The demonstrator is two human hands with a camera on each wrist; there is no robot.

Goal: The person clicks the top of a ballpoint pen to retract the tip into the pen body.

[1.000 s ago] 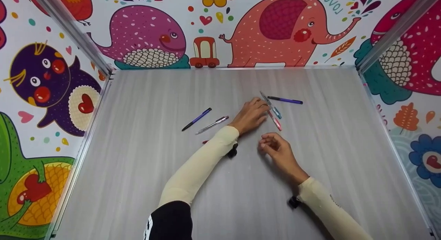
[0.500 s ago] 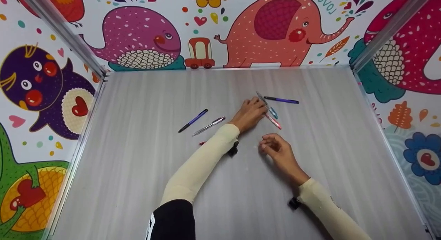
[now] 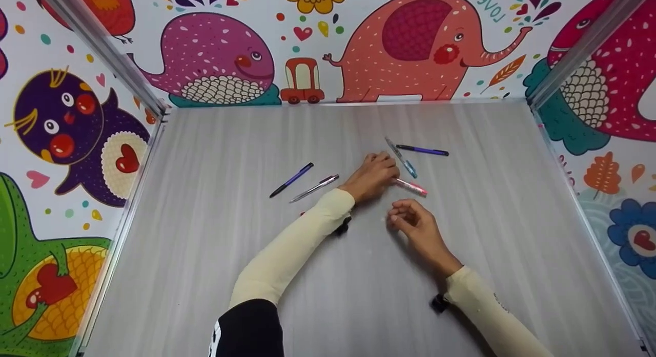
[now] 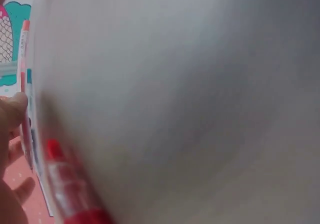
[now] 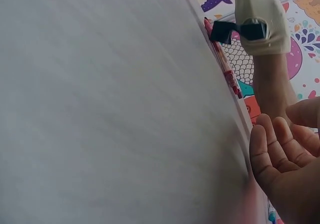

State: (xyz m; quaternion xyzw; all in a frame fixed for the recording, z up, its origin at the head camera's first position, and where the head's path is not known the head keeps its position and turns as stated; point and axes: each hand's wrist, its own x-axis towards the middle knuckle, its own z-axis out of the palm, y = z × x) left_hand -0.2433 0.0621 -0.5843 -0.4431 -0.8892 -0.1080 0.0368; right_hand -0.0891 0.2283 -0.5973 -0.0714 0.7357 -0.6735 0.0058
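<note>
Near the middle of the table, my left hand pinches a pink-ended pen, whose pink end sticks out to the right. The left wrist view shows the thumb against this pen's barrel. Just beyond the hand lies a clear pen with a teal end, apart from the pink one. Closer to me, my right hand hovers with loosely bent fingers and nothing in them. A red pen lies under my left forearm, mostly hidden in the head view.
A blue-and-black pen lies beyond the teal one. Left of my left hand are another blue-and-black pen and a clear pen with a purple end. Cartoon-printed panels wall the grey table at the back and sides.
The pink-ended pen has shifted slightly right and toward me, coming away from the teal-ended pen it lay against. My left hand has drawn back a little; the right hand stays put.
</note>
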